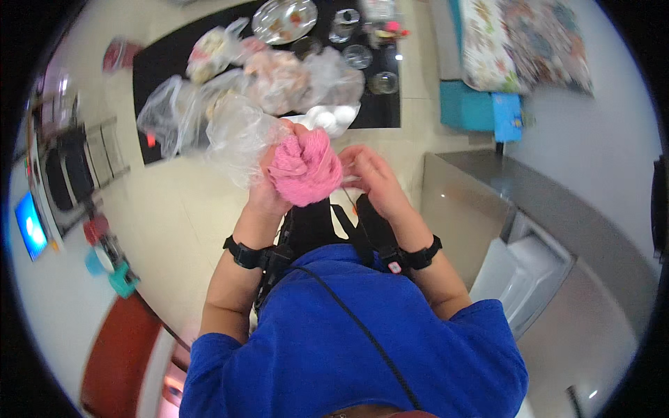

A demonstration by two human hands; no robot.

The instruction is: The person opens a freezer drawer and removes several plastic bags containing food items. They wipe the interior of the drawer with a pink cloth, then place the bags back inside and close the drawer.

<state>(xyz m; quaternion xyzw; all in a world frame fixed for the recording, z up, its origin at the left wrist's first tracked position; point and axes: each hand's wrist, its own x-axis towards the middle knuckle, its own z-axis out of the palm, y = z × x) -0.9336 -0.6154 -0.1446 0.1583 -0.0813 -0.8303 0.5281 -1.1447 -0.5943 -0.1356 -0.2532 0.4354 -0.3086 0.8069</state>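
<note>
A bundle of pink yarn (307,168), wound into a loose twisted ball, rests in my left hand (269,194), whose fingers wrap behind it. Against that same hand hangs a crumpled clear plastic bag (238,133); whether the fingers also grip it is hidden. My right hand (373,180) is just right of the yarn with its fingers bent. Something thin and pale shows at its fingertips, too blurred to tell whether it is held.
Beyond my hands stands a black table (162,62) bearing several plastic bags (279,78), a metal plate (285,21) and glass cups (384,82). White round items (329,117) lie at its near edge. A grey counter (470,167) with an open drawer (528,271) stands right.
</note>
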